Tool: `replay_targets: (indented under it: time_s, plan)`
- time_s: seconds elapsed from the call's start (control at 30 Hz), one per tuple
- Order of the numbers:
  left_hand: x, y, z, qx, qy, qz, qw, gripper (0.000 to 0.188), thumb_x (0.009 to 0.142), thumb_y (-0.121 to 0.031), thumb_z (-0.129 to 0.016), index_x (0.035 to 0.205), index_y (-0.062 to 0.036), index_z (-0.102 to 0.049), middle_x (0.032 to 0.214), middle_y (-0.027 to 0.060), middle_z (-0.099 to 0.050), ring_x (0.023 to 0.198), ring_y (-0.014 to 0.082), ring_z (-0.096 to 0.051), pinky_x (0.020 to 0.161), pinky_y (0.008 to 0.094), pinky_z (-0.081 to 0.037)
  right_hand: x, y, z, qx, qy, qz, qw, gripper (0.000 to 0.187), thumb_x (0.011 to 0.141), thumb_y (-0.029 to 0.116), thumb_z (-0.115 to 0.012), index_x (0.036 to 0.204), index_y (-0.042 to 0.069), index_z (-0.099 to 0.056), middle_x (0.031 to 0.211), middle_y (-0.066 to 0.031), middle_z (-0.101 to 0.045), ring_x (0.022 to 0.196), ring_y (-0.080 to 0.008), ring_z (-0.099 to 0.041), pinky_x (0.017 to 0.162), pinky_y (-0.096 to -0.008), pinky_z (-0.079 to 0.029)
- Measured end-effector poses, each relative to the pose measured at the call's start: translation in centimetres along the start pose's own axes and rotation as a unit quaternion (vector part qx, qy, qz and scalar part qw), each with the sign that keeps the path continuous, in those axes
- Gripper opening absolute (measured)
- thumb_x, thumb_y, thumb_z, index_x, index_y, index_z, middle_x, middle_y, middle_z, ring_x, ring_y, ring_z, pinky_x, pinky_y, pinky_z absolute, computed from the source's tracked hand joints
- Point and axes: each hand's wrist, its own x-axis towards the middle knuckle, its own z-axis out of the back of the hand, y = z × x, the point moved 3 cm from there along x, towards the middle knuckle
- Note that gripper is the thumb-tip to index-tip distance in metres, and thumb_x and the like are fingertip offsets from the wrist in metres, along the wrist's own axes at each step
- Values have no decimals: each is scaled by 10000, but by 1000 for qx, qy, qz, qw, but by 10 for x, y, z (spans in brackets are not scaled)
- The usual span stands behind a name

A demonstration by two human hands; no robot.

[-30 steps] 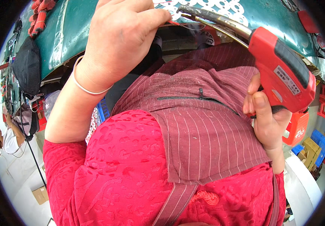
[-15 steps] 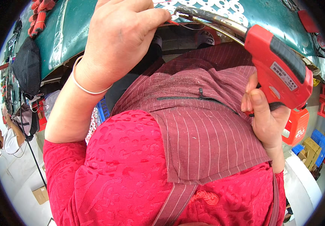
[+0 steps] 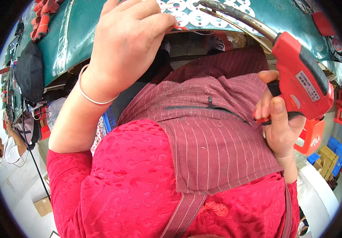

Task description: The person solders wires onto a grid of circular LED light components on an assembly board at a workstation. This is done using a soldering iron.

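Note:
My right hand (image 3: pixel 280 123) grips the handle of a red and black soldering gun (image 3: pixel 303 75), with the forefinger stretched out beside its black trigger. The gun's long metal nose points up and left over the table edge. Its dark tip stands apart from my left hand (image 3: pixel 129 45). The fingers of that hand are pinched on a thin red wire (image 3: pixel 181 27), whose end sticks out past the fingertips. Part of the left fingers is cut off by the upper edge. White ring-shaped pieces (image 3: pixel 198 18) lie in rows on the table behind the wire.
The green-topped table (image 3: pixel 82 33) runs across the far side. Bundles of red wire (image 3: pixel 42 25) lie at its left, near a black mesh bag (image 3: pixel 29 71). A red stool (image 3: pixel 311 137) and blue crates (image 3: pixel 336 148) stand at right. Another person (image 3: pixel 10 144) is at far left.
The soldering gun has moved right, its tip away from the wire and my left fingers. My right forefinger has straightened, showing the trigger. The left hand stays nearly in place.

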Motion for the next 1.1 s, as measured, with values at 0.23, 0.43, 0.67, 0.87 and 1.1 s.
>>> replay_targets:
  time_s: [0.23, 0.43, 0.67, 0.87, 1.1]
  plan:
    - [4, -7, 18, 37, 79, 27, 996, 137, 757, -29, -725, 876, -95, -706, 774, 32, -617, 756, 230, -614, 996, 444, -423, 1, -1, 5, 24, -16, 4, 1000, 435, 995, 253, -567, 1281, -56, -458, 1228, -154, -570, 650, -77, -487, 583, -265, -486]
    - [21, 1, 39, 20, 52, 21, 998, 152, 779, 18, -699, 898, -76, -712, 780, 51, -632, 740, 218, -611, 922, 390, -465, 4, -4, 6, 12, -51, -12, 999, 433, 998, 245, -560, 1296, -53, -461, 1180, -130, -584, 638, -80, -474, 570, -259, -469]
    - [49, 34, 12, -3, 2, -7, 1000, 74, 738, 7, -665, 767, -60, -674, 720, 104, -601, 723, 315, -568, 711, 376, -446, 12, -2, 11, 14, -66, 48, 997, 448, 1016, 227, -514, 1366, -36, -419, 1263, -163, -575, 725, -93, -509, 643, -269, -478]
    - [27, 49, -26, -39, 78, 30, 996, 55, 826, -29, -644, 878, -44, -642, 834, 111, -608, 780, 320, -616, 691, 367, -492, 33, -7, 7, 14, -92, 81, 992, 485, 1028, 196, -471, 1440, -27, -345, 1370, -213, -505, 1157, -278, -589, 939, -377, -513]
    - [10, 47, -22, -21, 66, 73, 995, 87, 825, 13, -630, 892, -44, -630, 832, 121, -598, 767, 333, -624, 671, 385, -498, 45, -10, 1, 51, -89, 92, 990, 537, 1027, 210, -473, 1479, -21, -297, 1468, -236, -404, 1280, -393, -505, 1028, -439, -474]
